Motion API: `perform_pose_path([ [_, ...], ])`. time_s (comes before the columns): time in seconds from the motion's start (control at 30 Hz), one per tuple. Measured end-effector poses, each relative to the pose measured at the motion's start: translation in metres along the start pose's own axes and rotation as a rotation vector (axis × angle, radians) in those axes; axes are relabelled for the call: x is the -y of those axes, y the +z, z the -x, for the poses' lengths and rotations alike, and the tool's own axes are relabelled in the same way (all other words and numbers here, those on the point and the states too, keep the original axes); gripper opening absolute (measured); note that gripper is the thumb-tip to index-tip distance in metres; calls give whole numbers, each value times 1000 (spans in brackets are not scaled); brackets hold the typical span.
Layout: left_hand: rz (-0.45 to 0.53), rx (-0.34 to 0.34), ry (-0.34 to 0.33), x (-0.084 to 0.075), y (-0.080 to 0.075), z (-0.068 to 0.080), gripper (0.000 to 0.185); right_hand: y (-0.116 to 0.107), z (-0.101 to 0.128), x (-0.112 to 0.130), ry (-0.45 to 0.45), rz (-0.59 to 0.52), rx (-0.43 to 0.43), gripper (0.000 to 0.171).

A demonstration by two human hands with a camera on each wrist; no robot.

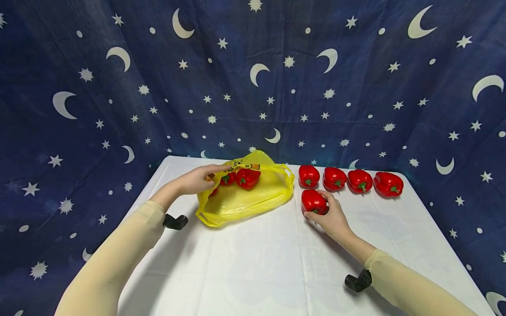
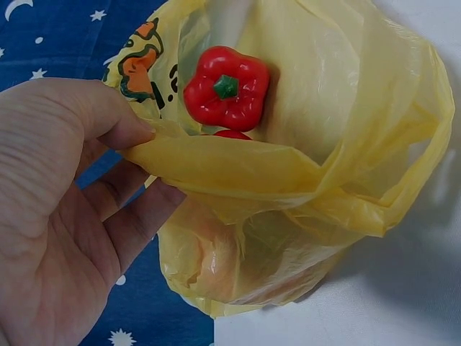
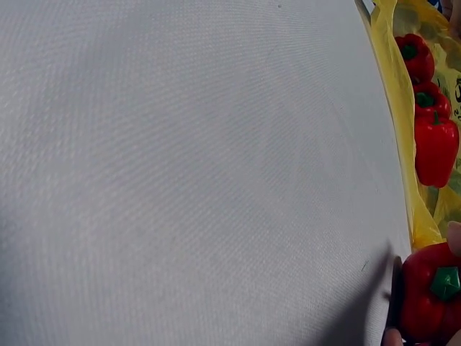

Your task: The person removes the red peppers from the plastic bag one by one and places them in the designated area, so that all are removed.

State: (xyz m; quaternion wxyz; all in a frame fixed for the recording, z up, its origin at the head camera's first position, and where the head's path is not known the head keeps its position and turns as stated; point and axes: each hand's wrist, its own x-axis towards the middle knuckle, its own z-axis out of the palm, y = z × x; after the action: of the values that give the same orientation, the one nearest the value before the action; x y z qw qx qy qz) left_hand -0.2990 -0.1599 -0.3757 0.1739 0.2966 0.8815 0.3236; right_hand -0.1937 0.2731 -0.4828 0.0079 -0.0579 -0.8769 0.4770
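Note:
A yellow plastic bag (image 1: 257, 204) lies on its side with its mouth spread toward me. My left hand (image 1: 199, 179) pinches the bag's upper left rim between thumb and fingers, as the left wrist view (image 2: 79, 187) also shows. Inside the bag are red bell peppers; one (image 1: 248, 178) shows clearly in the head view, and three can be made out in the right wrist view. To the right of the bag, my right hand (image 1: 332, 217) grips another red bell pepper (image 1: 313, 202), thumb on the near side and fingers on the far side. Its green stem (image 3: 445, 283) shows in the right wrist view.
Several red bell peppers stand in a row along the back right of the white-covered table (image 1: 253, 272); the nearest to the bag is a bell pepper (image 1: 308, 176) just behind the held one. A dark blue star-and-moon curtain (image 1: 237, 79) hangs behind the table.

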Motion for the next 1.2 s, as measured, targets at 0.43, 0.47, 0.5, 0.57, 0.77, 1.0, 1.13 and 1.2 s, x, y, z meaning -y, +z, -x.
perform_pose_path([
  [0.43,-1,-7,20,2,-1,0,71,-13,4,12,-52,53,-69,97],
  [0.47,0,-8,19,2,-1,1,71,-15,4,14,-69,56,-89,96],
  [0.5,-1,-10,18,2,-1,1,72,-17,5,17,-90,56,-108,94],
  [0.57,-4,-14,14,2,-1,1,72,-19,6,23,-137,53,-139,90],
  [0.77,-11,-32,9,2,-2,2,72,-14,12,55,-273,-9,-138,77],
  [1.0,-9,-50,11,0,-2,3,74,16,19,91,-346,-132,8,68],
  [1.13,0,-49,12,0,-2,2,73,38,15,103,-314,-172,98,67],
  [1.2,5,-50,6,-1,-2,2,73,49,11,106,-282,-174,134,67],
])
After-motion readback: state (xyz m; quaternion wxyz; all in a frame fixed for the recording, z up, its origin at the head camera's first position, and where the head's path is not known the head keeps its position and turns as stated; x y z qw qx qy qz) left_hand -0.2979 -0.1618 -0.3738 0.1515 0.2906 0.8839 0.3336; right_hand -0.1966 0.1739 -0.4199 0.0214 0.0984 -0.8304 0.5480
